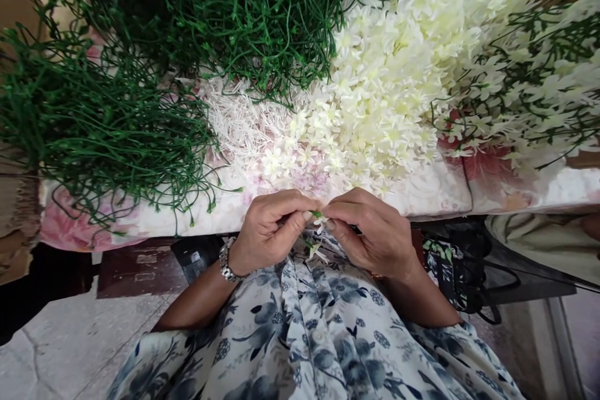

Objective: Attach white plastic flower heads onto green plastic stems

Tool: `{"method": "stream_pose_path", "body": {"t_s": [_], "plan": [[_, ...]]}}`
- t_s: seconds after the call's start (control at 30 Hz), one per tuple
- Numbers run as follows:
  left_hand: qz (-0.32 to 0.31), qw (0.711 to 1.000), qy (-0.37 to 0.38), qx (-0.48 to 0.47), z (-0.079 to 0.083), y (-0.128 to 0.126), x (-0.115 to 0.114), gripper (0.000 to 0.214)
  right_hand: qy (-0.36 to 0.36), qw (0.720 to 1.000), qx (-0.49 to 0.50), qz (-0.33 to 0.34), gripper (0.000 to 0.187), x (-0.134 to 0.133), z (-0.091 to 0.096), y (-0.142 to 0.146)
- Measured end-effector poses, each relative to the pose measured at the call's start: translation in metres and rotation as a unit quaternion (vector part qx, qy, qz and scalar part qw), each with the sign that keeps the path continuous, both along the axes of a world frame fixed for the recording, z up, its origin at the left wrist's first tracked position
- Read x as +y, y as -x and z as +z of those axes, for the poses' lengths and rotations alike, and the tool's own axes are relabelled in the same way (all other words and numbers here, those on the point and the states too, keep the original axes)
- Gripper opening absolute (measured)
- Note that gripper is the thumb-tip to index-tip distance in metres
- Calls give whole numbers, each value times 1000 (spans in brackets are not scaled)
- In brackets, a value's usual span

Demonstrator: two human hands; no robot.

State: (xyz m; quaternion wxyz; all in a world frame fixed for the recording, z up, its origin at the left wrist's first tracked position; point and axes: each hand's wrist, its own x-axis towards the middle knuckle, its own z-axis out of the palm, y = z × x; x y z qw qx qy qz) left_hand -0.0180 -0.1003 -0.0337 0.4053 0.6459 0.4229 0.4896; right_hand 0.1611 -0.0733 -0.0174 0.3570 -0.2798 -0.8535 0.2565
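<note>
My left hand and my right hand meet fingertip to fingertip just below the table edge, over my lap. Both are closed in a pinch on a small green plastic stem with a little white flower at it. A metal watch sits on my left wrist. Right in front of my hands lies a big heap of loose white artificial flowers. A patch of thin white plastic pieces lies to the left of that heap.
Tangled green plastic stems fill the left and back of the floral-cloth table. Stems fitted with white flowers lie at the right. A black bag hangs under the table at the right. Grey floor is at lower left.
</note>
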Motion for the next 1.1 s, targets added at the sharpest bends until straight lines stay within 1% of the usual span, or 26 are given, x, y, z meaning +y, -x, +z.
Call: {"method": "stream_pose_path", "body": {"t_s": [0.17,0.37,0.47,0.57,0.67,0.73,0.8,0.9,1.1], "plan": [[-7,1000,13,15,1,1,-1,12,-16,999,-26,11,23,1,-4,-3],[-16,996,86,-2,3,0,-1,10,-3,999,-23,25,24,2,-3,-3],[-21,991,128,-12,5,-1,0,13,6,1000,-24,5,24,3,-3,-2],[-36,981,184,-48,5,-1,1,16,8,1000,-15,-19,29,3,-6,0],[-41,964,237,-113,2,-1,0,18,8,999,47,-23,34,2,-10,3],[-39,953,259,-154,-1,-2,-1,20,-7,997,64,-31,34,1,-12,5],[-34,945,274,-177,-3,-2,-2,19,-29,998,42,-42,29,1,-11,7],[-29,939,285,-188,-5,-3,-3,20,-48,998,14,-49,24,0,-8,8],[-17,943,277,-185,-5,-5,-4,19,-12,1000,4,-23,25,2,-4,7]]}}
